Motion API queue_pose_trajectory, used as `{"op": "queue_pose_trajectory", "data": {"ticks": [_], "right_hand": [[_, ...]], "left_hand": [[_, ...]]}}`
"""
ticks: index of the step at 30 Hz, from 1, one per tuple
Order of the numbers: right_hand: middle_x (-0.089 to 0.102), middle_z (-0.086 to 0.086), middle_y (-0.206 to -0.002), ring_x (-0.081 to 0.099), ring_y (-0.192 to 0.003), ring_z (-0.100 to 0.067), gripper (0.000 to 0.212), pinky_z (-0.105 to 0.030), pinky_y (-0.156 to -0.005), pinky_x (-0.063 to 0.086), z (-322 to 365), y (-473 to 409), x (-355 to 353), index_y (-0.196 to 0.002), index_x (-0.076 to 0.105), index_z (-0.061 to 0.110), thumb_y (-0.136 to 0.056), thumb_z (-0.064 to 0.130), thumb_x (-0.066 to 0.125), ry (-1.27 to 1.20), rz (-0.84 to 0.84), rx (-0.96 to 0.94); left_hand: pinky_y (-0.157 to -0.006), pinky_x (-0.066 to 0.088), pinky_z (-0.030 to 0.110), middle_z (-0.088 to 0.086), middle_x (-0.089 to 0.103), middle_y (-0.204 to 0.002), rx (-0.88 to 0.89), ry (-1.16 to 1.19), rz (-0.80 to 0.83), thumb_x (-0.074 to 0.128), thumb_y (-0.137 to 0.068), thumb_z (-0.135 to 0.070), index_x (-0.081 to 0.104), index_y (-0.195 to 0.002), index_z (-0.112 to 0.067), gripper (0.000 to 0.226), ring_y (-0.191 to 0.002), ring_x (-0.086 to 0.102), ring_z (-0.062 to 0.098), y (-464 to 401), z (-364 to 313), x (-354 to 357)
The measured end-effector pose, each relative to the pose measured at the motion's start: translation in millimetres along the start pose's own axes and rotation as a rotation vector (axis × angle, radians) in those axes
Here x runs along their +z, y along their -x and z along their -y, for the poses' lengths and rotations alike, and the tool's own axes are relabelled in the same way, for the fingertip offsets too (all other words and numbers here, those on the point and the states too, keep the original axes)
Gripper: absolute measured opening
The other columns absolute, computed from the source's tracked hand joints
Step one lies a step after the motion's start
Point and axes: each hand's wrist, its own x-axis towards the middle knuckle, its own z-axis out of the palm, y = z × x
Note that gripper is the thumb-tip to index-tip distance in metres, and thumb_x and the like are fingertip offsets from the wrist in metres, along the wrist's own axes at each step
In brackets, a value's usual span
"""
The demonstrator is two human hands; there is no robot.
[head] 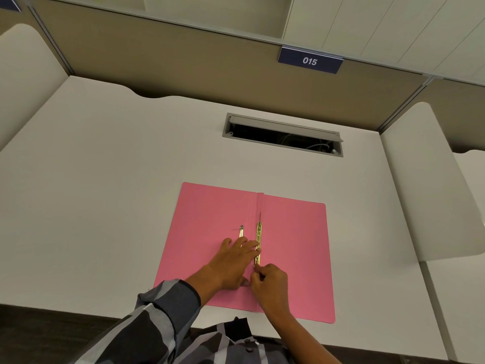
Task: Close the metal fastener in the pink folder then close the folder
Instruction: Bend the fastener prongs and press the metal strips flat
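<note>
A pink folder (294, 245) lies open and flat on the white desk (105, 206). A brass metal fastener bar (259, 236) runs along the folder's spine, with a thin prong standing up at its far end. A second loose brass strip (241, 231) lies just left of it on the left flap. My left hand (231, 261) lies flat on the left flap, its fingertips pressing on the middle of the bar. My right hand (270, 286) pinches the near end of the bar between thumb and fingers.
A cable slot (283, 134) with its lid up is set into the desk behind the folder. Curved white side dividers (430, 185) stand left and right. A tan back panel carries a sign reading 015 (310, 60).
</note>
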Motion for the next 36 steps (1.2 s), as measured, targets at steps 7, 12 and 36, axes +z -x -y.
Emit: {"op": "queue_pose_trajectory", "data": {"ticks": [7,12,36], "right_hand": [[0.068,-0.009,-0.064,0.050,-0.053,-0.017,0.012,-0.022,-0.053,0.037,-3,5,-1,-0.074,0.079,0.005,-0.081,0.001,0.071,0.067,-0.013,-0.084],[0.076,-0.008,-0.073,0.062,-0.058,-0.019,0.012,-0.023,-0.059,0.049,-11,6,-8,-0.087,0.083,0.005,-0.079,0.000,0.075,0.058,-0.040,-0.117],[0.066,0.002,-0.110,0.064,-0.087,-0.016,0.025,-0.031,-0.065,0.059,-36,-10,-22,-0.120,0.074,0.023,-0.096,0.023,0.067,0.164,0.058,-0.361]], "left_hand": [[-0.121,0.019,0.056,-0.002,0.020,-0.172,0.004,-0.013,0.010,0.078,-0.084,-0.046,0.027,-0.161,-0.024,0.095,-0.157,0.016,0.026,0,0,-2],[-0.122,0.016,0.057,-0.001,0.018,-0.173,-0.004,-0.023,0.023,0.079,-0.084,-0.047,0.025,-0.162,-0.024,0.097,-0.158,0.015,0.027,1,-1,-2],[-0.128,0.011,0.050,-0.007,0.020,-0.173,-0.003,0.110,-0.045,0.077,-0.086,-0.045,0.030,-0.161,-0.030,0.090,-0.159,0.014,0.022,4,4,4]]}}
